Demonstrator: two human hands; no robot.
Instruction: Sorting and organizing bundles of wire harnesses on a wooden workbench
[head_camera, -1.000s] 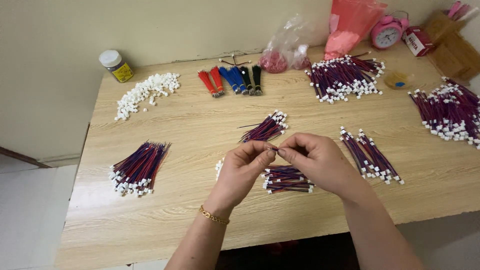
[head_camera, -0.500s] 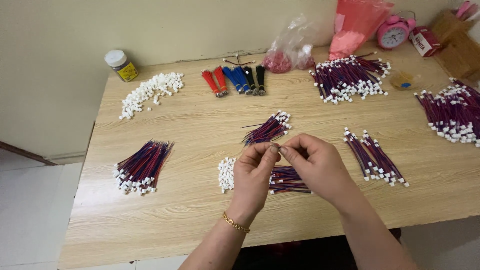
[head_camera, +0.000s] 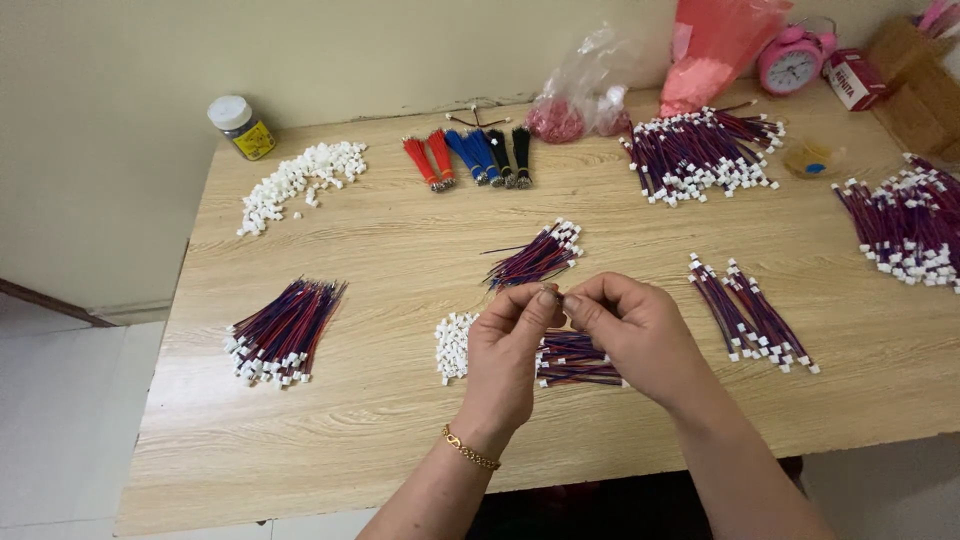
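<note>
My left hand (head_camera: 508, 345), with a gold bracelet on its wrist, and my right hand (head_camera: 632, 330) meet fingertip to fingertip above the table, pinching one small piece between them; it is too small to tell what it is. Under my hands lies a bundle of red and blue wires (head_camera: 575, 360). A small heap of white connectors (head_camera: 455, 345) sits just left of my left hand. Another wire bundle with white ends (head_camera: 535, 257) lies just beyond my fingers.
On the wooden table (head_camera: 400, 250) are more wire bundles at the left (head_camera: 282, 330), right (head_camera: 752, 325), far right (head_camera: 905, 225) and back (head_camera: 700, 155), a pile of white connectors (head_camera: 300, 180), red, blue and black tassel-like bundles (head_camera: 470, 158), a jar (head_camera: 240, 127), plastic bags (head_camera: 590, 95) and a pink alarm clock (head_camera: 790, 60).
My hands have stayed pinched together at the same spot over the wires. The heap of white connectors by my left hand has come into full view.
</note>
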